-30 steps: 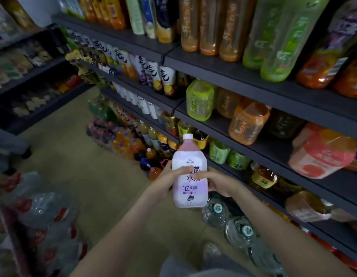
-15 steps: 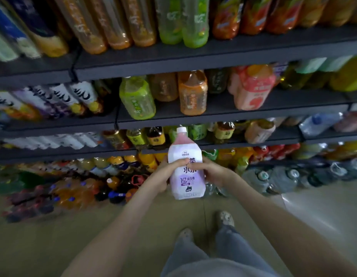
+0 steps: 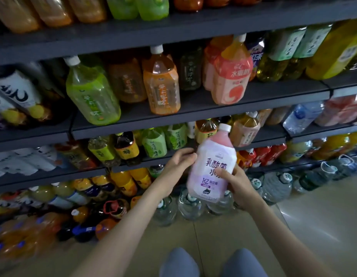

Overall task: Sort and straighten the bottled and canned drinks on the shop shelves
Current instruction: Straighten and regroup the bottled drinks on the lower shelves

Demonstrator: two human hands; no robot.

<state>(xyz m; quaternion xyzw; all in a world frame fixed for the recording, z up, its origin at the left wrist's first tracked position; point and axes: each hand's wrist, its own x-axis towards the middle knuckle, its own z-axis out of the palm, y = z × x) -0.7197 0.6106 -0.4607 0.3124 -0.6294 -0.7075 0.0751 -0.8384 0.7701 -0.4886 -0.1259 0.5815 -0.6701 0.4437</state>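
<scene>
I hold a big pink-and-lilac drink bottle with a white cap, tilted slightly right, in front of the third shelf. My right hand grips its lower right side, thumb across the label. My left hand touches its upper left side with curled fingers. On the shelf above stand a green bottle, an orange bottle and a salmon-pink bottle.
Dark shelves full of bottles fill the view. Large clear water jugs stand on the floor under my hands, with orange and dark soda bottles to their left. Beige floor and my knees lie below.
The view has swung to face the shelves and come closer. The bottle has moved right and up towards the third shelf, and my left hand has slid to its upper side.
</scene>
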